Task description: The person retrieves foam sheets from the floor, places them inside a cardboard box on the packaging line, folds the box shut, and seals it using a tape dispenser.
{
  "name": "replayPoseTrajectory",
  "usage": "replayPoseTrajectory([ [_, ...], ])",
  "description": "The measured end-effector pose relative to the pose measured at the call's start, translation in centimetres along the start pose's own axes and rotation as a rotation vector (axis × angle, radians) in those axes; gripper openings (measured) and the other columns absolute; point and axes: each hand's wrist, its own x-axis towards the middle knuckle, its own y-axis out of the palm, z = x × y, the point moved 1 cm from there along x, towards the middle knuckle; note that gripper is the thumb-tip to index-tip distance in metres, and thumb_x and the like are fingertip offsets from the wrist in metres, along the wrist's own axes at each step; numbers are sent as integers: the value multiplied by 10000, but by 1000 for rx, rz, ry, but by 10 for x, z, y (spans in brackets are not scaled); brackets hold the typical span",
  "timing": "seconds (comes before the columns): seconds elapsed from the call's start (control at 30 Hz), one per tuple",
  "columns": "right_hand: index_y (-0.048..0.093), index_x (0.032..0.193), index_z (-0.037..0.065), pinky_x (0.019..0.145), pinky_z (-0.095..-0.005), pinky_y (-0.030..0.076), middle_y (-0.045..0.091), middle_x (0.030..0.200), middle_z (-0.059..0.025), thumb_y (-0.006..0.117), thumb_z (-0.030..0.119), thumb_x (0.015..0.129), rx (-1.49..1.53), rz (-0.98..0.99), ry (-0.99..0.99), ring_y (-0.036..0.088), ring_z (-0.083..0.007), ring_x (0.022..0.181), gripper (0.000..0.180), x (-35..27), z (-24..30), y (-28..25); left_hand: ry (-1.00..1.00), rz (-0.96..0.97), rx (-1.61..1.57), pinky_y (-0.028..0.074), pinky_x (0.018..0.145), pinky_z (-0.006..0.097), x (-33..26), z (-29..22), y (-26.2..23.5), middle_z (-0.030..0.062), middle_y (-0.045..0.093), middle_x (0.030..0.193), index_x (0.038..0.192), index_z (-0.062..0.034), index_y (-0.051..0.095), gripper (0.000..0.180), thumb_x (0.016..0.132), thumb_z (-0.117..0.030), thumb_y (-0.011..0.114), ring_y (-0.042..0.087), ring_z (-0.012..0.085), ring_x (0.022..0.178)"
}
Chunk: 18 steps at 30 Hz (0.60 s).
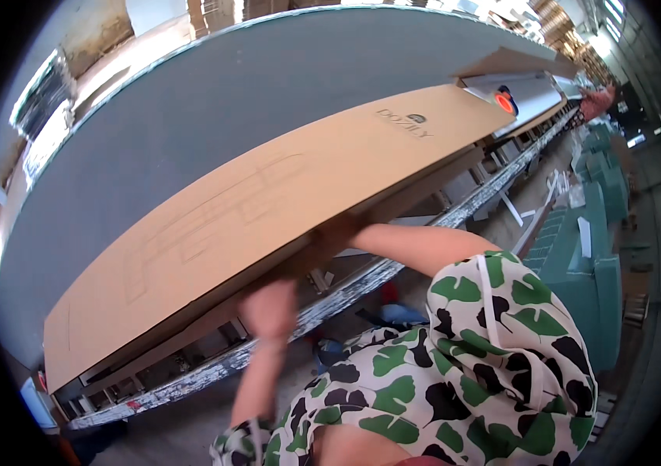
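**Cardboard sheet held at its near edge over the grey worktop**

Cardboard [268,210], one long flat brown sheet with faint printed outlines and a small dark logo near its far end, lies slantwise across the picture, from lower left to upper right. It rests on the near side of a broad grey worktop [190,109], and its near long edge juts out past the worktop's edge.

Both hands meet the sheet at that near edge. The left hand [270,307] is blurred; it is raised to the underside of the overhanging edge, about midway along, and I cannot tell whether its fingers are curled or spread. The right hand [336,231] sits a little further along, with its fingers tucked under the edge and out of sight, so it seems to clasp the board, though the grip itself is hidden. Both forearms come up from a sleeve [501,349] patterned with green leaves and black patches on white.

Under the sheet's edge runs a paint-speckled metal rail [330,299] with framework beneath it. Beyond the sheet's far end stands a grey machine housing with a round red button [505,102]. Off to the right, well apart, teal panels [594,264] are stacked upright on the floor.
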Motion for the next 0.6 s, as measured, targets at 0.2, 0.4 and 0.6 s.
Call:
replayPoseTrajectory([
  [0.2, 635, 1013, 2, 884, -442, 464, 644, 999, -214, 550, 164, 795, 237, -420, -30, 609, -357, 948, 285, 6, -5, 25, 138, -199, 176, 505, 763, 378, 28, -70, 101, 119, 606, 1078, 1100, -38, 612, 368, 736, -90, 596, 601, 270, 898],
  [0.4, 645, 945, 43, 821, -404, 511, 645, 1012, -153, 601, 181, 805, 500, -327, -653, 632, -311, 933, 202, -76, 14, -83, -70, -201, 389, 485, 839, 413, 31, -101, 99, 154, 585, 1148, 1128, -19, 592, 389, 795, -200, 677, 579, 323, 1027],
  [0.6, 416, 1339, 96, 1095, -472, 287, 422, 1380, -132, 778, 362, 638, -134, -124, -516, 353, -350, 1310, 833, -158, -126, -220, 16, -175, 766, 497, 766, 399, 63, -120, 93, 180, 596, 1110, 1064, 15, 599, 426, 763, -267, 705, 597, 307, 920],
])
